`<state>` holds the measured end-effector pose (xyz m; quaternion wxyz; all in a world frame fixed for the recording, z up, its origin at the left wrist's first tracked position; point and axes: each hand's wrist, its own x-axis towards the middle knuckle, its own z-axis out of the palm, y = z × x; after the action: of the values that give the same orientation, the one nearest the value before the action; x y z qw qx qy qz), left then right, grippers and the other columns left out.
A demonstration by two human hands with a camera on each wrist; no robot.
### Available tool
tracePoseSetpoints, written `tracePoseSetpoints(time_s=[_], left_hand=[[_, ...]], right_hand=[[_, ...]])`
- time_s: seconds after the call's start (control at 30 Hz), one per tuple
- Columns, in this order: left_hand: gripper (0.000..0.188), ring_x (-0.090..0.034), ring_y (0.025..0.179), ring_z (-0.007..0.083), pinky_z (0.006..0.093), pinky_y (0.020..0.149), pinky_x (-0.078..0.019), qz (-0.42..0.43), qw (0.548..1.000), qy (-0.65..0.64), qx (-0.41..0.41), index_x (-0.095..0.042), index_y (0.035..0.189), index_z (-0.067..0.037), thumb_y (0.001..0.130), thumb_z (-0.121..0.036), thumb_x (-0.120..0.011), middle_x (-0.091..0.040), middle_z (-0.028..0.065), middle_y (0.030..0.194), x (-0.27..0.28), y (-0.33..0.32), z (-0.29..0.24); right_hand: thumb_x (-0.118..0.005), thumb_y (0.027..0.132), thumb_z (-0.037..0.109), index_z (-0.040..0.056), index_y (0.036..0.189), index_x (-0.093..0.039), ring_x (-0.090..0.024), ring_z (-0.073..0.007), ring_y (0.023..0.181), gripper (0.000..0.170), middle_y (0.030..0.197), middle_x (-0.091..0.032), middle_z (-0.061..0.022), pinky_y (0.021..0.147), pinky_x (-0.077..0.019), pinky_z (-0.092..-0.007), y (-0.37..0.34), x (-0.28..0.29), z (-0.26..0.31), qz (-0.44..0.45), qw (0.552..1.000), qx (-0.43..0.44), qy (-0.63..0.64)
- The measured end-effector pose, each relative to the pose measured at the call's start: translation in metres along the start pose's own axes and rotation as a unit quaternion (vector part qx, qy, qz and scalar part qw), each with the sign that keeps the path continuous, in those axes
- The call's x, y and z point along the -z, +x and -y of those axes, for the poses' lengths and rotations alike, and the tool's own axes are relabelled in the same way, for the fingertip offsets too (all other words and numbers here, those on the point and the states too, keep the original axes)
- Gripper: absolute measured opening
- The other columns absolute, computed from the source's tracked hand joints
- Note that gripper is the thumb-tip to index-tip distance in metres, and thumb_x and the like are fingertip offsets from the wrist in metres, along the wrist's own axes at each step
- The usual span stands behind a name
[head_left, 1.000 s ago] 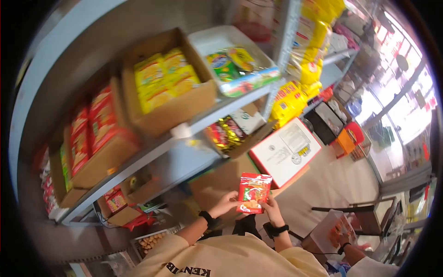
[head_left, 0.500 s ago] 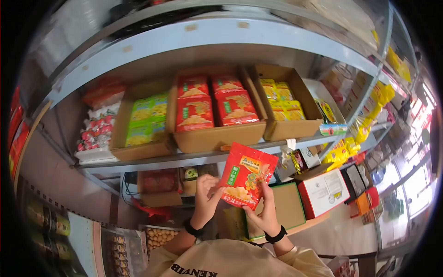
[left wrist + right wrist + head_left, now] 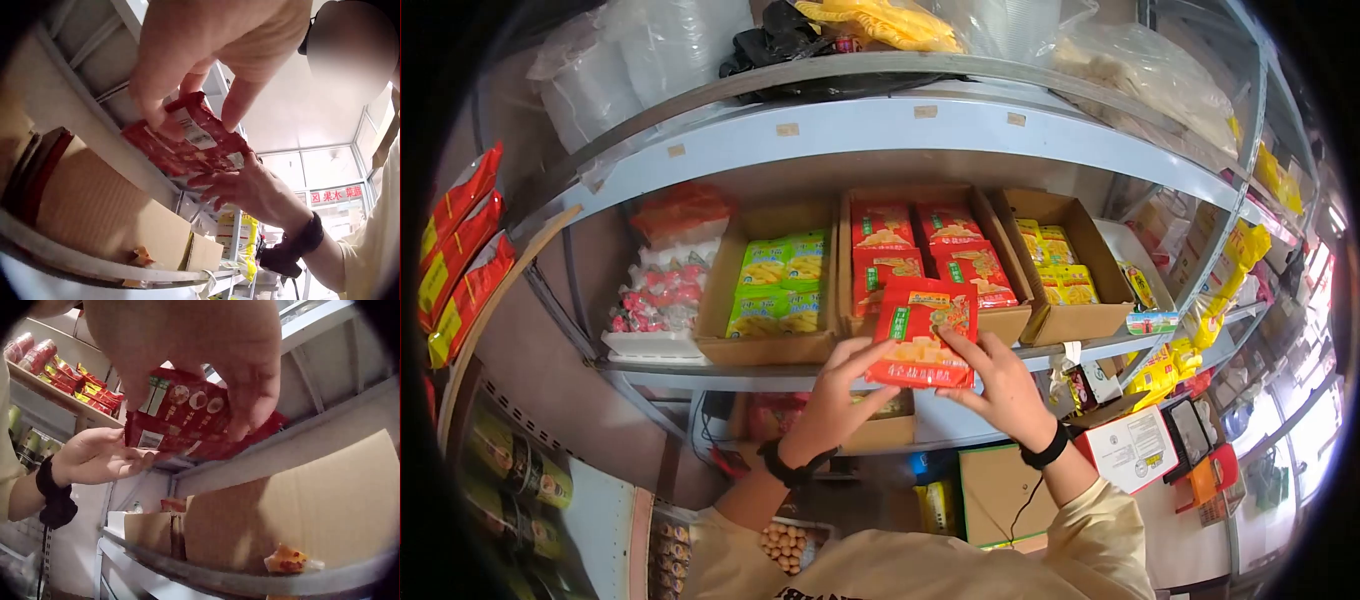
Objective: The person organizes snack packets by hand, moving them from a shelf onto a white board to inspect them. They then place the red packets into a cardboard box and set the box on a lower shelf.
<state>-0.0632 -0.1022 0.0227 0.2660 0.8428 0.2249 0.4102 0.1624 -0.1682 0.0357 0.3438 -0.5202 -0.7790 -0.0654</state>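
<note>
From the head view, I see a person raise a red packet [image 3: 918, 322] before a long metal shelf [image 3: 700, 378], the left hand [image 3: 825, 400] pinching its nine o'clock side and the right hand [image 3: 1008, 395] its three o'clock side, fingers clamped on it. Straight behind, at twelve o'clock, stands an open carton [image 3: 1008, 325] of matching packets; I can't tell how near the two are. Green packets [image 3: 775, 290] sit boxed toward ten o'clock, yellow packets [image 3: 1060, 280] at two. Eggs [image 3: 783, 545] lie down at seven, a white box [image 3: 1128, 450] at four.

From the left wrist, the packet's back shows a barcode, gripped by thumb and fingers. Plain cardboard [image 3: 106, 194] stands at eight o'clock, a yellow bag [image 3: 248, 234] at five, and red lettering [image 3: 337, 195] on the window at four.

From the right wrist, the packet hangs above the shelf's rim between both hands, fingers closed on it. Red-and-yellow packs [image 3: 81, 387] line a rack between nine and ten o'clock; an orange scrap [image 3: 289, 559] rests at five.
</note>
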Motion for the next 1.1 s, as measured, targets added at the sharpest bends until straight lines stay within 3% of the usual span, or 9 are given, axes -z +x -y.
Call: tracePoseSetpoints(time_s=[0.13, 0.27, 0.37, 0.4, 0.5, 0.63, 0.7, 0.9, 1.1], left_hand=[[0.046, -0.049, 0.105, 0.0230, 0.0302, 0.091, -0.0378, -0.010, 0.999, 0.023, -0.024, -0.051, 0.121, 0.000, 0.078, -0.007, -0.066, -0.049, 0.0129, 0.114, 0.010, 0.033, 0.018], [0.042, -0.050, 0.102, 0.0219, 0.0298, 0.084, -0.0421, -0.056, 0.995, 0.068, -0.056, -0.053, 0.119, -0.003, 0.081, -0.015, -0.065, -0.051, 0.0139, 0.112, 0.031, 0.101, 0.047], [0.040, -0.051, 0.105, 0.0243, 0.0313, 0.085, -0.0428, -0.073, 0.995, 0.073, 0.005, -0.052, 0.120, -0.005, 0.084, -0.020, -0.061, -0.053, 0.0168, 0.111, 0.047, 0.156, 0.098], [0.042, -0.053, 0.099, 0.0344, 0.0379, 0.087, -0.0424, -0.115, 0.980, 0.158, -0.041, -0.055, 0.115, -0.003, 0.081, -0.026, -0.060, -0.053, 0.0218, 0.109, 0.049, 0.165, 0.121], [0.051, -0.047, 0.110, 0.0383, 0.0408, 0.094, -0.0383, 0.073, 0.963, 0.210, 0.153, -0.056, 0.116, -0.004, 0.079, -0.039, -0.060, -0.050, 0.0233, 0.117, 0.053, 0.165, 0.142], [0.066, -0.019, 0.133, 0.0372, 0.0466, 0.106, -0.0221, 0.196, 0.918, 0.315, 0.143, -0.042, 0.131, -0.009, 0.084, -0.055, -0.043, -0.026, 0.0197, 0.142, 0.044, 0.155, 0.132], [0.072, -0.014, 0.135, 0.0360, 0.0458, 0.107, -0.0168, 0.201, 0.908, 0.330, 0.162, -0.036, 0.135, -0.009, 0.083, -0.058, -0.043, -0.021, 0.0194, 0.144, 0.034, 0.153, 0.133], [0.097, 0.000, 0.134, 0.0453, 0.0511, 0.107, -0.0077, 0.185, 0.915, 0.329, 0.142, -0.015, 0.142, -0.008, 0.075, -0.070, -0.046, -0.010, 0.0241, 0.145, 0.018, 0.146, 0.145], [0.096, 0.002, 0.133, 0.0461, 0.0553, 0.106, -0.0071, 0.194, 0.911, 0.333, 0.147, -0.027, 0.138, -0.002, 0.073, -0.072, -0.045, -0.009, 0.0257, 0.145, 0.017, 0.148, 0.149]], right_hand=[[-0.071, 0.072, 0.035, 0.0114, 0.125, -0.049, -0.055, -0.0302, 0.076, 0.062, 0.083, -0.047, -0.0157, 0.068, -0.0458, -0.0368, 0.033, 0.014, -0.008, 0.006, 0.999, -0.020, 0.028], [-0.066, 0.077, 0.036, 0.0098, 0.125, -0.048, -0.052, -0.0365, 0.097, 0.058, 0.101, -0.052, -0.0242, 0.083, -0.0434, -0.0385, 0.110, 0.002, -0.059, -0.051, 0.994, 0.063, 0.071], [-0.063, 0.079, 0.038, 0.0044, 0.131, -0.039, -0.050, -0.0326, 0.110, 0.066, 0.120, -0.050, -0.0235, 0.093, -0.0379, -0.0357, 0.177, -0.019, -0.100, 0.076, 0.990, -0.051, 0.109], [-0.062, 0.079, 0.041, 0.0048, 0.133, -0.036, -0.049, -0.0328, 0.112, 0.070, 0.123, -0.049, -0.0246, 0.094, -0.0377, -0.0357, 0.190, -0.039, -0.121, 0.128, 0.982, -0.100, 0.098], [-0.060, 0.078, 0.042, 0.0067, 0.136, -0.031, -0.046, -0.0362, 0.115, 0.074, 0.125, -0.047, -0.0257, 0.094, -0.0383, -0.0366, 0.198, -0.071, -0.151, 0.180, 0.978, -0.103, 0.007], [-0.057, 0.080, 0.038, 0.0084, 0.134, -0.036, -0.047, -0.0361, 0.114, 0.066, 0.124, -0.049, -0.0215, 0.094, -0.0385, -0.0383, 0.208, -0.081, -0.137, 0.265, 0.962, -0.061, -0.030], [-0.054, 0.081, 0.039, 0.0075, 0.130, -0.042, -0.050, -0.0364, 0.110, 0.059, 0.120, -0.052, -0.0220, 0.092, -0.0392, -0.0398, 0.212, -0.098, -0.141, 0.241, 0.968, 0.011, -0.068], [-0.050, 0.081, 0.043, 0.0178, 0.139, -0.029, -0.036, -0.0380, 0.125, 0.067, 0.140, -0.027, -0.0215, 0.099, -0.0312, -0.0524, 0.229, -0.126, -0.125, 0.333, 0.931, -0.102, -0.107], [-0.047, 0.084, 0.042, 0.0203, 0.141, -0.025, -0.024, -0.0395, 0.131, 0.065, 0.144, -0.017, -0.0246, 0.102, -0.0277, -0.0505, 0.238, -0.131, -0.112, 0.325, 0.924, -0.122, -0.158]])
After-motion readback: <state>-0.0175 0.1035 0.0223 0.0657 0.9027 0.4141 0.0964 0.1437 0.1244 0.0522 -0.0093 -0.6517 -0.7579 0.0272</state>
